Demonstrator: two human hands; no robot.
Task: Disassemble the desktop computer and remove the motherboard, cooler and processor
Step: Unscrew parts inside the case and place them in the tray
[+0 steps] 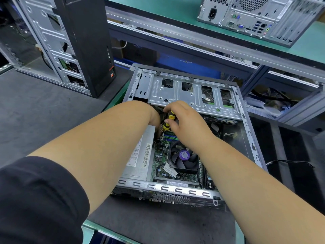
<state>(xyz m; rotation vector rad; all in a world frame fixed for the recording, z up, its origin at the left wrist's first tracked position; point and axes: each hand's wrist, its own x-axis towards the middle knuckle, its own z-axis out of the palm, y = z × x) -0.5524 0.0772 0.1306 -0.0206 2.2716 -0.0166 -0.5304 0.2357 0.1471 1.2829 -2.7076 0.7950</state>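
Head view, looking down: desktop computer (184, 131) lying on its side at centre of the counter (44, 110), side panel off and open face up, presumably so everything inside can be reached from above. Right hand (184, 118) wrapped around a yellow-and-black screwdriver (168, 120), handle upright, tip hidden low near the top edge of the motherboard (159, 161); upright hold judged to suit driving a screw straight down. Left hand (154, 118) just beside it at 9 o'clock, wrist bent and fingers sunk out of sight into the gap beside the power supply (139, 155); cannot tell whether gripping a cable or only steadying. Cooler (182, 157) with its purple-labelled fan at 6 o'clock from the hands, seated on the board, so processor under it not visible. Drive cage (190, 92) at 12 o'clock, overhanging the spot being worked, likely the reason for both wrists angling in beneath it. Another opened tower (58, 44) standing at 10 o'clock; a third case (260, 16) on the shelf at 1 o'clock. Removal judged early: board, cooler, power supply all in place.
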